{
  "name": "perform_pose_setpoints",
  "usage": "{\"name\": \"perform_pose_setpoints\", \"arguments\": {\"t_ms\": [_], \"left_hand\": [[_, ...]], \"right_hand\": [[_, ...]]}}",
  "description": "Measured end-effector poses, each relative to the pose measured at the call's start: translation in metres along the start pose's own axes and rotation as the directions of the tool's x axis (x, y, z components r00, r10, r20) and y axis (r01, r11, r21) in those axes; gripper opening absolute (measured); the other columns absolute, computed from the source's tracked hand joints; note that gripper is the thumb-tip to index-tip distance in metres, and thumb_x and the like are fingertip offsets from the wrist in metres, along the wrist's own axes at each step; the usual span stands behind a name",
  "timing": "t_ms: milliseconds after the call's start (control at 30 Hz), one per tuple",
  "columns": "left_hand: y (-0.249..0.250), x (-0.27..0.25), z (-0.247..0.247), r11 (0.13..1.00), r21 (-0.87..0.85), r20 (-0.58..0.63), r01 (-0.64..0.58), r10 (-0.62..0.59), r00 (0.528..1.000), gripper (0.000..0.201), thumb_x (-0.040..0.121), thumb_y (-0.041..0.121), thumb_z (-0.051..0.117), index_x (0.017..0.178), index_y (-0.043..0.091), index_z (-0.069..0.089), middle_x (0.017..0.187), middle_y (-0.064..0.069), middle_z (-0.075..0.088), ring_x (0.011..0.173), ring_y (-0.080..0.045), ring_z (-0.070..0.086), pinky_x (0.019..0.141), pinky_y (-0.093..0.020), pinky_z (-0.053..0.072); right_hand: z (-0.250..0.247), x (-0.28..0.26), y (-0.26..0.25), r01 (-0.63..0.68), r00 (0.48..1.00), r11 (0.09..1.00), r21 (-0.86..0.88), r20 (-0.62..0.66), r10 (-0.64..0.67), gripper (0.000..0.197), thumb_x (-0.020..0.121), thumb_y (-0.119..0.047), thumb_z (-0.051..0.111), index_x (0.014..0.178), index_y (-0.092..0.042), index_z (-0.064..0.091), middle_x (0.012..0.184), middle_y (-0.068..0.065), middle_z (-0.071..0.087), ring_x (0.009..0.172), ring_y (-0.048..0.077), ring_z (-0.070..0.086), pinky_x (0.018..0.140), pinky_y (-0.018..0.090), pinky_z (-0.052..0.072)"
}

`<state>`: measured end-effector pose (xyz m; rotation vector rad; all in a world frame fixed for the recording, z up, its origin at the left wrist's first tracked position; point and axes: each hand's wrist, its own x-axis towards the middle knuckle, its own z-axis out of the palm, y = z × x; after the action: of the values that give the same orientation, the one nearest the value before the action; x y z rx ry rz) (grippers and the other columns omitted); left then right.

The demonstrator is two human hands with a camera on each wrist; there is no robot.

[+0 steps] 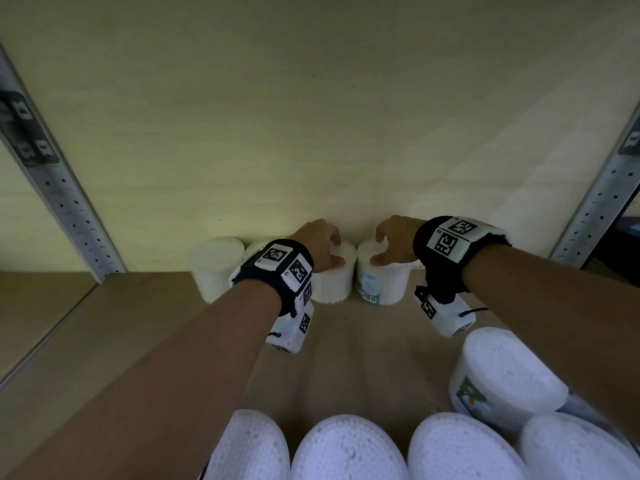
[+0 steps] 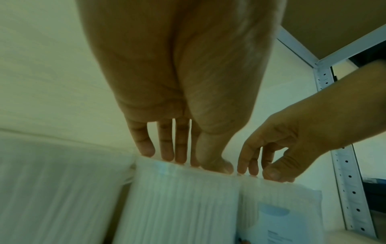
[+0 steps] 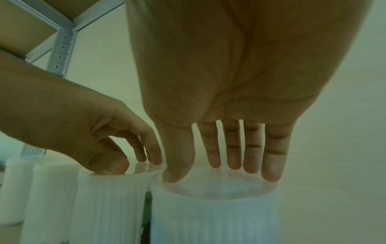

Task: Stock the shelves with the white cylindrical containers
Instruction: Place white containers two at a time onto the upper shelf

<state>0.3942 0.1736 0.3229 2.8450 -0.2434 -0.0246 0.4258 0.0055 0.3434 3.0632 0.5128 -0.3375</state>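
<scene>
Two white ribbed cylindrical containers stand side by side against the back wall of the shelf. My left hand [image 1: 334, 251] touches the lid of the left container [image 1: 332, 285] with its thumb and fingertips. My right hand [image 1: 381, 249] rests its fingertips the same way on the right container [image 1: 381, 287], which has a blue label. In the left wrist view my left hand [image 2: 188, 161] has its fingers pointing straight down onto the container [image 2: 183, 198]. In the right wrist view my right hand [image 3: 219, 171] has its fingers spread across the clear lid of the container [image 3: 213, 214].
Two more white containers [image 1: 214, 268] [image 1: 256, 245] stand at the back left. Several containers [image 1: 346, 448] crowd the front edge, and one labelled container [image 1: 502, 375] is at the right. Perforated metal uprights [image 1: 69, 202] [image 1: 595, 195] flank the wooden shelf board [image 1: 156, 323].
</scene>
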Motion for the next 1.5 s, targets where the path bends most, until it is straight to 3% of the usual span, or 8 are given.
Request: {"name": "perform_pose_setpoints", "arguments": {"t_ms": [167, 367, 533, 667, 900, 1200, 1333, 1500], "left_hand": [[-0.001, 0.001, 0.000, 1.000, 0.001, -0.003, 0.000, 0.000, 1.000, 0.046, 0.085, 0.030, 0.067, 0.124, 0.008, 0.057, 0.133, -0.011, 0.049, 0.121, -0.028, 0.050, 0.096, -0.031, 0.041], [0.001, 0.002, 0.001, 1.000, 0.026, 0.010, 0.004, -0.004, 1.000, 0.046, 0.086, 0.031, 0.066, 0.125, 0.008, 0.055, 0.133, -0.012, 0.048, 0.121, -0.029, 0.050, 0.097, -0.034, 0.041], [0.001, 0.001, 0.002, 1.000, 0.019, 0.005, -0.003, 0.003, 1.000, 0.046, 0.086, 0.030, 0.066, 0.124, 0.007, 0.055, 0.132, -0.013, 0.049, 0.120, -0.029, 0.051, 0.097, -0.033, 0.041], [0.001, 0.000, 0.002, 1.000, 0.028, 0.008, -0.007, 0.006, 1.000, 0.046, 0.087, 0.030, 0.066, 0.125, 0.007, 0.054, 0.132, -0.013, 0.048, 0.120, -0.029, 0.050, 0.097, -0.034, 0.040], [0.000, 0.000, 0.002, 1.000, 0.021, 0.004, -0.008, 0.008, 1.000, 0.046, 0.087, 0.030, 0.066, 0.126, 0.007, 0.054, 0.133, -0.013, 0.048, 0.120, -0.029, 0.050, 0.098, -0.035, 0.041], [0.001, -0.002, 0.002, 1.000, 0.008, 0.002, 0.003, -0.003, 1.000, 0.045, 0.087, 0.030, 0.065, 0.126, 0.009, 0.054, 0.133, -0.011, 0.047, 0.121, -0.028, 0.049, 0.100, -0.036, 0.041], [0.001, -0.003, 0.002, 1.000, -0.013, -0.001, 0.006, -0.006, 1.000, 0.045, 0.087, 0.029, 0.065, 0.126, 0.009, 0.054, 0.134, -0.011, 0.047, 0.123, -0.028, 0.048, 0.101, -0.036, 0.041], [0.001, -0.003, 0.002, 1.000, 0.000, 0.006, -0.003, 0.003, 1.000, 0.045, 0.088, 0.029, 0.064, 0.127, 0.009, 0.053, 0.134, -0.011, 0.046, 0.123, -0.029, 0.047, 0.102, -0.036, 0.040]], "right_hand": [[-0.003, -0.003, 0.000, 0.049, 0.999, 0.999, -0.010, 0.018, -0.049, 0.059, 0.088, -0.035, 0.064, 0.139, -0.013, 0.044, 0.143, 0.009, 0.042, 0.129, 0.028, 0.045, 0.107, 0.037, 0.040], [-0.012, -0.014, 0.005, 0.149, 0.988, 0.988, 0.025, 0.028, -0.150, 0.049, 0.083, -0.007, 0.068, 0.129, -0.020, 0.058, 0.141, 0.003, 0.048, 0.128, 0.024, 0.048, 0.098, 0.032, 0.043], [-0.013, -0.012, 0.004, 0.078, 0.995, 0.996, 0.044, -0.065, -0.075, 0.052, 0.090, -0.037, 0.060, 0.134, -0.010, 0.051, 0.138, 0.009, 0.050, 0.123, 0.027, 0.051, 0.100, 0.032, 0.041], [-0.004, -0.006, 0.003, -0.013, 1.000, 1.000, -0.014, 0.025, 0.013, 0.066, 0.088, -0.051, 0.056, 0.136, -0.006, 0.047, 0.139, 0.011, 0.050, 0.125, 0.029, 0.050, 0.106, 0.039, 0.042], [-0.003, -0.006, 0.003, 0.013, 0.999, 1.000, -0.025, 0.034, -0.012, 0.063, 0.086, -0.043, 0.064, 0.136, -0.008, 0.047, 0.137, 0.011, 0.049, 0.122, 0.029, 0.051, 0.103, 0.036, 0.044], [-0.007, -0.008, 0.004, 0.105, 0.992, 0.994, 0.018, 0.064, -0.106, 0.058, 0.088, -0.009, 0.061, 0.142, -0.019, 0.041, 0.151, 0.005, 0.034, 0.136, 0.026, 0.039, 0.108, 0.036, 0.039], [-0.009, -0.003, 0.002, 0.058, 0.998, 0.997, 0.050, -0.016, -0.057, 0.055, 0.089, -0.026, 0.063, 0.139, -0.012, 0.045, 0.145, 0.010, 0.041, 0.129, 0.029, 0.046, 0.103, 0.035, 0.041], [0.000, 0.001, 0.002, 0.024, 0.999, 0.999, 0.023, 0.033, -0.025, 0.067, 0.089, -0.043, 0.061, 0.142, -0.009, 0.040, 0.146, 0.009, 0.041, 0.131, 0.028, 0.044, 0.109, 0.036, 0.038]]}}
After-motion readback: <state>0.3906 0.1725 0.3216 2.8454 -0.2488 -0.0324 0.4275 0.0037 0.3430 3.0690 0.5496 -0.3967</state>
